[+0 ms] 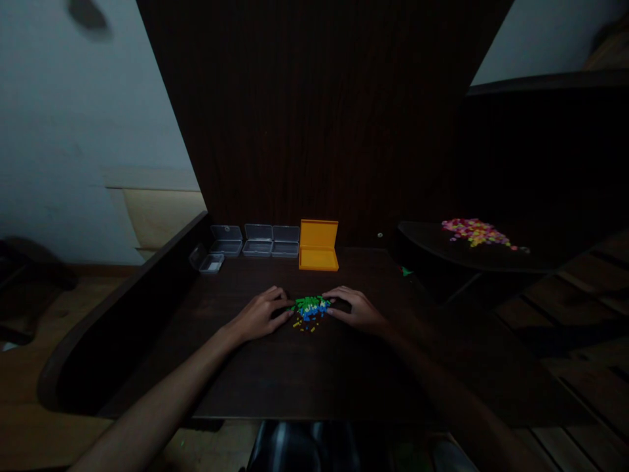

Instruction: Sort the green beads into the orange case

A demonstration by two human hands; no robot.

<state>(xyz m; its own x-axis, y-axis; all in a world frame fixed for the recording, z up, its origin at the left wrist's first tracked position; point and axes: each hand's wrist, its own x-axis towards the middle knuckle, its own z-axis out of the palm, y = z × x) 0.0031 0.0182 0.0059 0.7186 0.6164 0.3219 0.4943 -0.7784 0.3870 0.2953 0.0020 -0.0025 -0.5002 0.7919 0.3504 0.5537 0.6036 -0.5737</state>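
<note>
A small heap of tiny green, blue and yellow pieces (310, 308) lies in the middle of the dark wooden table (275, 380). My left hand (260, 313) rests palm down just left of the heap, fingers stretched toward it and touching its edge. My right hand (356, 308) lies flat on the other side, its fingertips at the heap's right edge. Both hands cup the pile from the sides and hold nothing.
At the table's back stand an open orange box (318, 246) and three open clear plastic boxes (272, 240), (227, 240), (209, 261). A second heap of pink and yellow pieces (472, 232) lies on a dark shelf at right. A raised rail borders the table's left side.
</note>
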